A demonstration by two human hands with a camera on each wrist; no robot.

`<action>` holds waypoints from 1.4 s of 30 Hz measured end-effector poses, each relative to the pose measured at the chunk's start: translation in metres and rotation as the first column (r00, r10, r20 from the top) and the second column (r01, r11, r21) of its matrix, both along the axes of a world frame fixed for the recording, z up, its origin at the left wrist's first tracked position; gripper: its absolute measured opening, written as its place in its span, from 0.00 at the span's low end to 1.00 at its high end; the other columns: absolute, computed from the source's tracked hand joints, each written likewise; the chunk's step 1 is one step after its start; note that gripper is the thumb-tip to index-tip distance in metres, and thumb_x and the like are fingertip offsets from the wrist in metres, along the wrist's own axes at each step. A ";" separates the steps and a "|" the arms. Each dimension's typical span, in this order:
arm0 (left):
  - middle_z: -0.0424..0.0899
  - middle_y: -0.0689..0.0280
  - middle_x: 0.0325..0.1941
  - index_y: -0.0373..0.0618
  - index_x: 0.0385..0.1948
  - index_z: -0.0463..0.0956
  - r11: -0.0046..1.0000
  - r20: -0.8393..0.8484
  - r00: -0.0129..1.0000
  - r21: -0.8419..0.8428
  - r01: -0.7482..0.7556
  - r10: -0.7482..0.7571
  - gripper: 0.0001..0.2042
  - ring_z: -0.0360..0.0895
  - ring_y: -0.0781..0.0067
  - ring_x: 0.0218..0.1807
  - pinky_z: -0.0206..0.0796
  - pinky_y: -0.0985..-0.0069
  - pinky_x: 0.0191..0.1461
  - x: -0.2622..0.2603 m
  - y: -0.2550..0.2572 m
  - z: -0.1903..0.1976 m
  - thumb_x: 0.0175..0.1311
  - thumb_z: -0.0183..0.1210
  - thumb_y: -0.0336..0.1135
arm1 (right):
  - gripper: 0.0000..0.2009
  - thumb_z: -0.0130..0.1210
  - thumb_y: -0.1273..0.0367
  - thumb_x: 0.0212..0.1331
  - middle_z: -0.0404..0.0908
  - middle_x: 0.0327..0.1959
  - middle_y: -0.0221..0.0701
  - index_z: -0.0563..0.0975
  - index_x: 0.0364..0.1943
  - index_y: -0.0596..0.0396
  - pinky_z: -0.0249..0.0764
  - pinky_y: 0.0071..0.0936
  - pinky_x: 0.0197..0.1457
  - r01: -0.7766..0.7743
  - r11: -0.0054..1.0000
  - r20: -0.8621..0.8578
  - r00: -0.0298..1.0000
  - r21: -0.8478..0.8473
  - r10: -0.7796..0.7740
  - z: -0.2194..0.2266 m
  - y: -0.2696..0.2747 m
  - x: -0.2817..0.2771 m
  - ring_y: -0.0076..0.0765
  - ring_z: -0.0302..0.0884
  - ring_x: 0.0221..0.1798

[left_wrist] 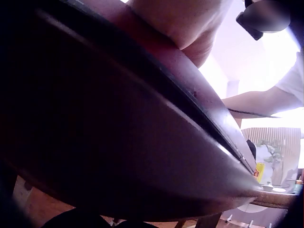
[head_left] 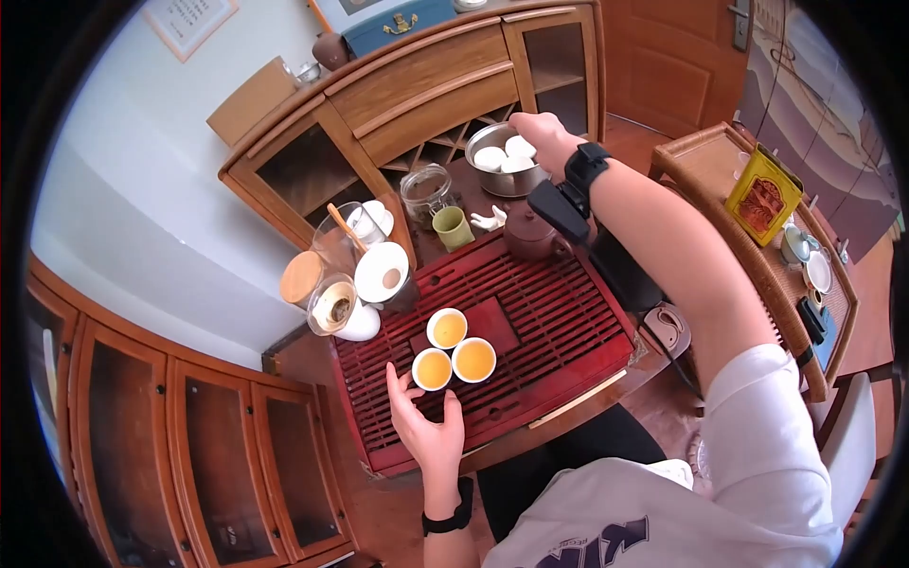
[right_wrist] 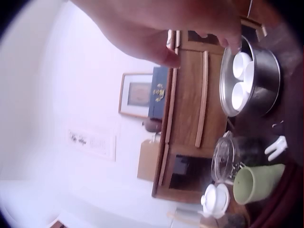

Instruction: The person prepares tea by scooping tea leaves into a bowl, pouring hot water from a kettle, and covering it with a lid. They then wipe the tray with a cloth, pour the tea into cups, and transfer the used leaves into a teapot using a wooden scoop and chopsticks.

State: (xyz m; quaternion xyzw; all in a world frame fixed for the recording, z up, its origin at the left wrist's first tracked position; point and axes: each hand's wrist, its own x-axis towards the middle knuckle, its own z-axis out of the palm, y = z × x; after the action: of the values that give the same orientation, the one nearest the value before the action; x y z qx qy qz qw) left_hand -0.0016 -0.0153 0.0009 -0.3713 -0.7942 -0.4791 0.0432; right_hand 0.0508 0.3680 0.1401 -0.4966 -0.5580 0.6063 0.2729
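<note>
Three small white cups of amber tea stand close together on the red slatted tea tray: a back cup (head_left: pixel 447 328), a left cup (head_left: pixel 433 369) and a right cup (head_left: pixel 473 360). My left hand (head_left: pixel 431 431) is just in front of the left cup, thumb and fingers spread apart. The left wrist view shows mostly the tray's dark underside, with the cups hidden. Over the rim of a metal pot (right_wrist: pixel 266 80) reaches my right hand (head_left: pixel 544 137), its thumb apart from the fingers. Inside the pot sit three white cups (head_left: pixel 490 159), close below its fingertips.
A brown teapot (head_left: pixel 530 234) stands at the tray's back right corner. Behind the tray are a green cup (head_left: pixel 453 227), a glass jar (head_left: pixel 428 194) and a white figurine (head_left: pixel 490 219). Glass and white tea vessels (head_left: pixel 383 273) crowd its left side. A wicker cart (head_left: pixel 696 151) stands right.
</note>
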 end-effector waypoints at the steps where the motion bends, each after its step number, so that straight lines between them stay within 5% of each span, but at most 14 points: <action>1: 0.76 0.61 0.55 0.45 0.73 0.52 1.000 -0.005 1.000 -0.014 -0.002 0.002 0.42 0.73 0.68 0.48 0.61 0.67 0.55 0.000 0.001 0.001 0.53 0.62 0.24 | 0.21 0.56 0.61 0.58 0.79 0.53 0.42 0.78 0.50 0.65 0.73 0.35 0.51 0.139 0.990 0.015 0.990 0.020 -0.139 -0.001 -0.002 -0.009 0.41 0.78 0.53; 6: 0.77 0.56 0.54 0.39 0.70 0.57 0.998 0.005 1.000 -0.053 -0.022 0.022 0.41 0.74 0.60 0.49 0.62 0.61 0.59 0.000 0.001 0.003 0.50 0.66 0.27 | 0.24 0.52 0.58 0.62 0.77 0.57 0.45 0.75 0.56 0.61 0.70 0.36 0.58 0.075 0.997 0.081 0.994 -0.002 -0.074 -0.043 0.036 -0.026 0.44 0.77 0.56; 8: 0.77 0.56 0.54 0.39 0.70 0.57 0.997 -0.012 1.000 -0.075 -0.019 0.018 0.41 0.74 0.60 0.50 0.61 0.60 0.60 0.000 0.002 0.003 0.50 0.66 0.27 | 0.33 0.51 0.58 0.64 0.55 0.74 0.52 0.59 0.71 0.56 0.54 0.57 0.70 -0.018 0.991 0.084 0.996 -0.132 0.029 -0.053 0.049 -0.030 0.63 0.51 0.75; 9: 0.77 0.55 0.54 0.39 0.70 0.57 0.997 -0.032 0.999 -0.080 -0.014 0.012 0.41 0.74 0.59 0.51 0.60 0.60 0.61 0.000 0.001 0.003 0.50 0.67 0.27 | 0.31 0.48 0.61 0.65 0.61 0.70 0.58 0.58 0.71 0.57 0.66 0.58 0.61 0.082 0.987 0.188 0.981 -0.135 -0.056 -0.083 0.086 -0.043 0.66 0.63 0.69; 15: 0.77 0.55 0.52 0.38 0.69 0.58 0.993 -0.057 0.998 -0.114 -0.024 0.017 0.40 0.73 0.57 0.53 0.59 0.59 0.61 0.003 0.001 0.005 0.51 0.67 0.29 | 0.26 0.43 0.71 0.62 0.74 0.54 0.61 0.61 0.65 0.64 0.81 0.53 0.33 -0.101 0.948 0.016 0.994 -0.301 0.111 -0.088 0.084 -0.027 0.65 0.82 0.39; 22: 0.76 0.54 0.57 0.40 0.69 0.59 0.994 -0.001 1.000 -0.112 -0.005 0.005 0.39 0.71 0.57 0.58 0.61 0.61 0.64 0.003 0.000 0.006 0.51 0.68 0.25 | 0.21 0.39 0.76 0.61 0.77 0.51 0.45 0.68 0.60 0.61 0.84 0.44 0.41 -0.008 0.981 -0.141 0.990 -0.196 -0.020 -0.092 0.065 -0.028 0.50 0.81 0.48; 23: 0.77 0.55 0.52 0.39 0.67 0.62 0.995 -0.058 0.998 -0.098 -0.026 0.021 0.39 0.72 0.54 0.54 0.60 0.61 0.58 0.002 0.001 0.003 0.49 0.69 0.31 | 0.20 0.38 0.78 0.61 0.77 0.52 0.42 0.70 0.58 0.58 0.84 0.42 0.42 -0.007 0.977 -0.111 0.994 -0.213 -0.017 -0.090 0.065 -0.029 0.48 0.80 0.48; 26: 0.77 0.56 0.52 0.39 0.67 0.62 0.991 -0.071 0.997 -0.131 -0.031 0.021 0.39 0.72 0.54 0.54 0.60 0.61 0.58 0.004 0.002 0.007 0.49 0.70 0.32 | 0.19 0.38 0.78 0.64 0.77 0.50 0.41 0.68 0.59 0.57 0.83 0.51 0.46 0.076 0.941 -0.112 0.987 -0.330 -0.119 -0.076 0.053 -0.024 0.48 0.80 0.41; 30: 0.77 0.56 0.52 0.40 0.67 0.62 0.986 -0.064 0.997 -0.160 -0.051 0.041 0.41 0.72 0.54 0.53 0.60 0.61 0.58 0.006 0.003 0.012 0.48 0.72 0.34 | 0.17 0.36 0.78 0.66 0.75 0.46 0.46 0.64 0.59 0.59 0.82 0.58 0.47 -0.153 0.958 -0.143 0.982 -0.242 0.121 -0.158 0.138 -0.032 0.47 0.80 0.38; 31: 0.77 0.56 0.52 0.40 0.67 0.62 0.986 -0.069 0.997 -0.158 -0.053 0.043 0.41 0.72 0.55 0.53 0.60 0.61 0.58 0.006 0.002 0.011 0.47 0.73 0.34 | 0.17 0.34 0.79 0.67 0.75 0.47 0.48 0.60 0.60 0.60 0.82 0.59 0.49 -0.006 0.918 -0.267 0.957 -0.396 -0.109 -0.092 0.068 -0.020 0.46 0.80 0.37; 35: 0.74 0.54 0.59 0.41 0.70 0.58 0.979 -0.003 1.000 -0.204 -0.024 0.024 0.44 0.69 0.55 0.60 0.59 0.59 0.64 0.005 0.000 0.012 0.48 0.73 0.32 | 0.18 0.33 0.82 0.65 0.74 0.47 0.48 0.62 0.59 0.60 0.81 0.61 0.51 0.016 0.760 -0.236 0.946 -0.650 -0.221 -0.103 0.092 -0.030 0.44 0.79 0.34; 40: 0.76 0.56 0.56 0.41 0.69 0.59 0.988 0.030 0.999 -0.151 -0.013 0.018 0.49 0.71 0.58 0.58 0.61 0.61 0.63 0.003 0.000 0.008 0.40 0.78 0.33 | 0.21 0.33 0.82 0.65 0.76 0.45 0.48 0.64 0.61 0.59 0.81 0.62 0.53 0.062 0.851 -0.292 0.924 -0.522 -0.246 -0.114 0.099 -0.033 0.45 0.79 0.32; 42: 0.76 0.57 0.55 0.42 0.69 0.59 0.988 0.003 1.000 -0.152 -0.027 0.028 0.50 0.72 0.58 0.57 0.62 0.62 0.63 0.003 0.001 0.008 0.38 0.79 0.33 | 0.20 0.33 0.82 0.64 0.76 0.46 0.48 0.65 0.60 0.60 0.82 0.59 0.51 0.003 0.906 -0.308 0.940 -0.424 -0.147 -0.113 0.100 -0.035 0.47 0.81 0.36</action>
State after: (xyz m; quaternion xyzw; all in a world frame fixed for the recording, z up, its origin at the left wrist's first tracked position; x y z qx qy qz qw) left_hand 0.0014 -0.0147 0.0093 -0.3613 -0.8336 -0.4174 0.0191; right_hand 0.0163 0.4683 0.0274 -0.4551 -0.3416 0.7753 0.2740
